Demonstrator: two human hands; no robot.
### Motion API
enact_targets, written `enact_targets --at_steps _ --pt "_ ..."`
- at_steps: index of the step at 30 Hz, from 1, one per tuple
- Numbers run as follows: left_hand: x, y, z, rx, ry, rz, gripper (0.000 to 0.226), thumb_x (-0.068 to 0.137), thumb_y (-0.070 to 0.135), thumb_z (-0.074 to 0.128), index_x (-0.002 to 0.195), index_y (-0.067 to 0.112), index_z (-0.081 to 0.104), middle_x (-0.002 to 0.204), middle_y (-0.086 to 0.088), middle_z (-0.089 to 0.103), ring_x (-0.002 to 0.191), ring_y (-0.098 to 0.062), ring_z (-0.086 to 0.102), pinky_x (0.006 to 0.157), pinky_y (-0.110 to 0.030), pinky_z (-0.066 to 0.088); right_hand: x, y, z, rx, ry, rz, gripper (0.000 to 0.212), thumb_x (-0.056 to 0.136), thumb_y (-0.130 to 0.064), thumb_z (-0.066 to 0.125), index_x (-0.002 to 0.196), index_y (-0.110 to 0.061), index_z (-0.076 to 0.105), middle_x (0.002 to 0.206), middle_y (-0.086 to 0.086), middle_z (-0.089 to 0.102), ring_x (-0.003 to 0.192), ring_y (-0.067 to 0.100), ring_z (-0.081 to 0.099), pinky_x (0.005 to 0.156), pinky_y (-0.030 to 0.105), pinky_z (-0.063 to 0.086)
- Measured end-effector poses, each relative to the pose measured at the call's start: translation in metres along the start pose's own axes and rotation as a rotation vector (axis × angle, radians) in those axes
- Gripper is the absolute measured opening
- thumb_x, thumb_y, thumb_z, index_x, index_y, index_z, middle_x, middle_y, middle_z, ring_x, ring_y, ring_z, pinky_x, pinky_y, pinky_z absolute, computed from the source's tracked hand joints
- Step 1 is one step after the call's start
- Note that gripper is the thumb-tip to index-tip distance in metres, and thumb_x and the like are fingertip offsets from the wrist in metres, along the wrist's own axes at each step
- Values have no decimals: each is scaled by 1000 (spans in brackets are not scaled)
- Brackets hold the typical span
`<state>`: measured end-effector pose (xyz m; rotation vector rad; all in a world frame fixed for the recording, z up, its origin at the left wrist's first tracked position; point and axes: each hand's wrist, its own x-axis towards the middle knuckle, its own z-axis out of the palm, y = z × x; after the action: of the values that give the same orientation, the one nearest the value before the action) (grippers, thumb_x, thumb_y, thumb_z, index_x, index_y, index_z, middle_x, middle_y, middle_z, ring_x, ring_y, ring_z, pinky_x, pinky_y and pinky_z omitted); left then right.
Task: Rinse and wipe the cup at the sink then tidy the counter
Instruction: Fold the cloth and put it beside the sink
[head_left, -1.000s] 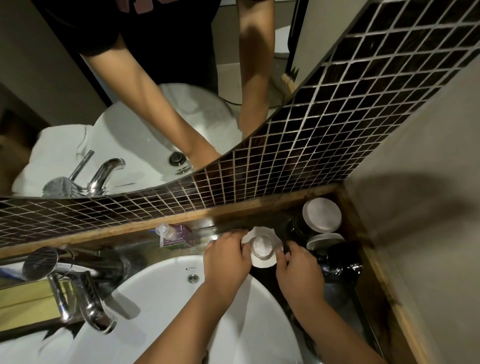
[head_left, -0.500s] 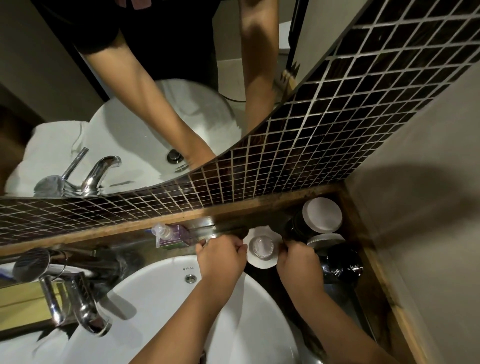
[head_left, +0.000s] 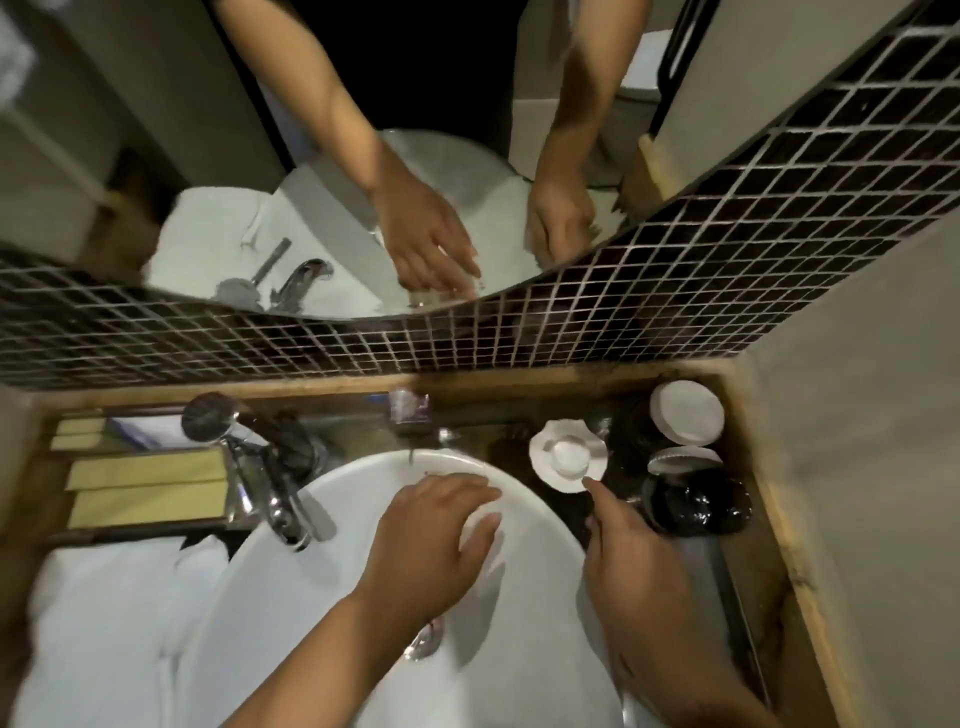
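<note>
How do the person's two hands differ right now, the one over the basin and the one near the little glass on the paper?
The left hand lies spread, palm down, over the white basin; the right hand sits beyond the basin's rim, over the dark counter. The left touches no cup, while the right's forefinger points at the paper doily under the small glass. Both are bare and empty.

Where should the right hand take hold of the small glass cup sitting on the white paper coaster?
Grip the cup by its side wall, thumb and fingers opposite, coming from the sink side where the right hand already is. It stands upright on the coaster, and dark jars crowd its right.
</note>
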<state>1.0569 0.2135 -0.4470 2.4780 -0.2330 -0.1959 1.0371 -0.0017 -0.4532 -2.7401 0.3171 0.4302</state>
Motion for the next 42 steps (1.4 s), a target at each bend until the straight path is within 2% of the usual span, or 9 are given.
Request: enact_targets --at_steps 6,10,16,19,23,28,35,39,42 --pt "-122 -66 -55 26 189 -75 13 91 28 65 102 27 73 107 12 71 100 -8 63 82 -36 53 -92 -99 20 109 -91 -373 35 104 -43 38 136 -38 50 123 -14 65 101 10 65 87 28 53" --pt "-192 -108 -76 30 351 -328 25 94 45 54 108 32 69 108 10 71 98 -1 60 95 -28 49 -129 -171 71 102 -170 -639 34 101 -46 37 122 -36 61 106 -11 72 84 10 69 69 27 57" --pt "-257 -159 -100 233 215 -580 48 99 52 34 123 24 64 124 0 65 115 -20 59 104 -34 39 -145 -271 129 57 -209 -877 34 101 -39 43 132 -29 56 117 -3 65 101 19 63 78 34 53" --pt "-271 -175 -101 289 131 -695 45 98 49 44 136 27 53 143 2 53 132 -19 46 114 -41 32 -134 -310 156 -2 -226 -893 37 99 -34 48 135 -28 54 124 1 64 109 24 60 84 40 55" --pt "-285 -188 -90 201 226 -736 47 85 47 69 128 31 57 132 2 55 119 -18 52 95 -32 47 -103 -340 179 -14 -325 -828 39 98 -27 52 136 -23 55 126 6 63 113 26 60 93 43 53" --pt "-306 -196 -59 -266 476 -962 39 82 59 65 115 40 57 122 6 53 104 -13 60 84 -37 58 -86 -355 202 -178 -348 -898 37 99 -36 49 130 -17 56 124 7 61 112 29 56 86 43 52" --pt "-295 -189 -43 -613 676 -1202 45 86 46 70 122 30 50 128 -6 51 94 -14 63 58 -14 53 -92 -350 223 -295 -355 -750 87 92 -39 66 156 -16 12 152 16 35 133 39 39 98 50 47" --pt "-274 -198 -45 -536 682 -1268 33 85 49 68 109 38 48 131 -7 42 105 -26 55 78 -43 60 -89 -347 221 -252 -353 -758 74 92 -25 64 152 -19 22 134 16 44 119 34 46 92 45 50" --pt "-270 -205 -53 -482 687 -1172 17 88 30 68 95 38 55 123 -4 52 104 -21 57 82 -43 59 -89 -345 215 -221 -316 -839 52 91 -23 65 136 -20 40 124 12 48 110 29 47 87 40 50"
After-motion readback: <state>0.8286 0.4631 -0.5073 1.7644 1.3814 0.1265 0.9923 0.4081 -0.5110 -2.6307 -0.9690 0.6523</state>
